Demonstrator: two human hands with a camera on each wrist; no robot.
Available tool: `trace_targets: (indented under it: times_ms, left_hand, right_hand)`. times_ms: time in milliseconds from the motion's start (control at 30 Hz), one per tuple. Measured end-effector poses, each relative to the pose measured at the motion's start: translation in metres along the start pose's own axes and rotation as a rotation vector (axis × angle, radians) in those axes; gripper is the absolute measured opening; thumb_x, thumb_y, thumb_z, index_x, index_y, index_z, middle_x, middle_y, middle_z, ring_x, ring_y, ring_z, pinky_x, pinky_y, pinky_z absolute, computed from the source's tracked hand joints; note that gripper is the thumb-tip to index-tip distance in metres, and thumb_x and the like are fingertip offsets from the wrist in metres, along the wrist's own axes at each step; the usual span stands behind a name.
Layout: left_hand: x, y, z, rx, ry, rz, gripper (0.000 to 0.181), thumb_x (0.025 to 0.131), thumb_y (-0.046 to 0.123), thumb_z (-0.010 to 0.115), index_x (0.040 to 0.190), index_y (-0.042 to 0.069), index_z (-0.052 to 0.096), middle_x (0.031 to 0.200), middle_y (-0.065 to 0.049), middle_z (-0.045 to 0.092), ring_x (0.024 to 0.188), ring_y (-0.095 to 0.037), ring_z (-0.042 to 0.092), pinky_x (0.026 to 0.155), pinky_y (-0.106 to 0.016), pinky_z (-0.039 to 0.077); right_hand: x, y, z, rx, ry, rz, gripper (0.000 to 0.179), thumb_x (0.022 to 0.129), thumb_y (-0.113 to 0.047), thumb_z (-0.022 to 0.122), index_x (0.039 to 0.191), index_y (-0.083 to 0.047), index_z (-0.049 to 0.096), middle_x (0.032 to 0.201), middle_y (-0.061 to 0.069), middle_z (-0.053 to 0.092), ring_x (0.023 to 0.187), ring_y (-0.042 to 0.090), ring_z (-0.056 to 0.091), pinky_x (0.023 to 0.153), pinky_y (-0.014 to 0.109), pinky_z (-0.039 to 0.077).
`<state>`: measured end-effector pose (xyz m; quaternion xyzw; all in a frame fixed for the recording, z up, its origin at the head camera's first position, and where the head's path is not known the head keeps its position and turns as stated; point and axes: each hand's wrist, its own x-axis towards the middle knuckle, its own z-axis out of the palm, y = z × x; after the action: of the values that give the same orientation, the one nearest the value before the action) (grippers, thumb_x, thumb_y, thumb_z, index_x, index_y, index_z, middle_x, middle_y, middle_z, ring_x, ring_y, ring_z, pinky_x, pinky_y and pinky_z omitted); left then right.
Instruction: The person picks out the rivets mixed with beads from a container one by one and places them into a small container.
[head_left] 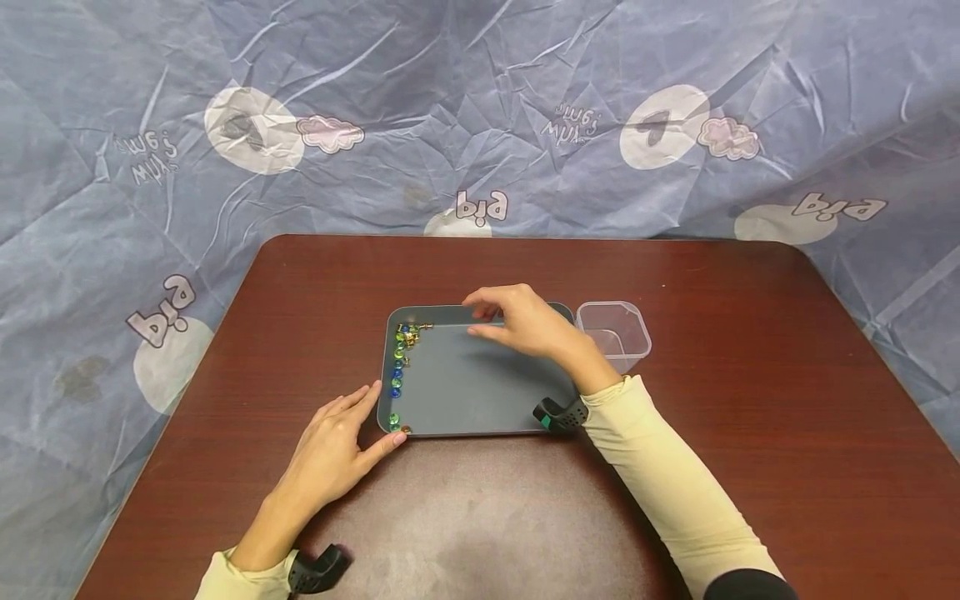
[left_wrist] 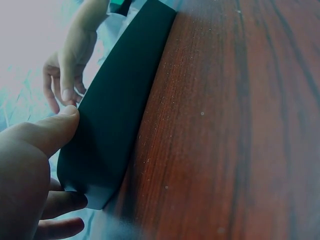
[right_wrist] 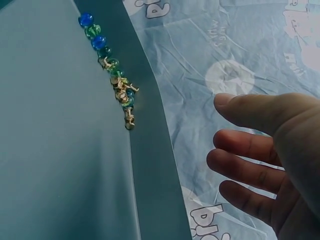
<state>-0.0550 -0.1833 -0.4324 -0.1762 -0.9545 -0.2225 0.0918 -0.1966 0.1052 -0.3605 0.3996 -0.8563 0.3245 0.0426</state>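
Your left hand (head_left: 326, 454) spans the near left corner of the grey tray (head_left: 480, 392), its thumb touching the near edge and its fingers, fairly straight, reaching along the left side; they are laid against the corner rather than clenched. Your right hand (head_left: 532, 321) hangs above the far part of the tray, fingers loosely bent, thumb apart from them, with nothing visible in its grasp.

The blue and green marbles (head_left: 396, 392) lie inside the tray in a line along its left wall, just beyond your left fingertips and to the left of your right hand. Gold-coloured pieces (head_left: 410, 339) cluster among them at the far left corner, nearer your right fingertips than your left thumb. Close beside that thumb, in the near corner, sit a few more marbles, one of them amber (head_left: 406, 429). Behind your right wrist, to its right, a clear container (head_left: 636, 333) stands next to the tray.
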Motion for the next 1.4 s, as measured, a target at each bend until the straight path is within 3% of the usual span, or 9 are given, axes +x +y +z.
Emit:
trace_targets:
  times_ms: [500, 1033, 1400]
  left_hand:
    - [-0.001, 0.000, 0.000, -0.005, -0.005, -0.005, 0.081, 0.084, 0.052, 0.074, 0.142, 0.000, 0.052, 0.134, -0.023, 0.058, 0.124, -0.040, 0.054, 0.105, -0.054, 0.038]
    - [0.000, 0.000, 0.002, -0.015, -0.016, -0.011, 0.081, 0.084, 0.050, 0.075, 0.143, 0.000, 0.051, 0.134, -0.022, 0.059, 0.123, -0.040, 0.055, 0.104, -0.056, 0.038]
    - [0.000, 0.000, 0.001, -0.021, -0.012, -0.014, 0.081, 0.085, 0.050, 0.074, 0.143, -0.001, 0.051, 0.133, -0.021, 0.059, 0.123, -0.038, 0.056, 0.104, -0.055, 0.038]
  right_hand:
    - [0.014, -0.002, 0.012, 0.024, -0.051, 0.021, 0.024, 0.088, -0.011, 0.077, 0.108, 0.000, 0.069, 0.091, 0.012, 0.073, 0.085, 0.020, 0.068, 0.078, 0.040, 0.055]
    - [0.033, -0.011, 0.028, 0.042, -0.150, 0.038, 0.022, 0.090, -0.014, 0.075, 0.108, -0.003, 0.070, 0.088, 0.002, 0.071, 0.083, 0.013, 0.065, 0.076, 0.029, 0.054]
    - [0.042, -0.009, 0.035, 0.047, -0.182, 0.013, 0.023, 0.089, -0.012, 0.075, 0.107, 0.002, 0.070, 0.093, 0.007, 0.072, 0.084, 0.014, 0.066, 0.078, 0.029, 0.054]
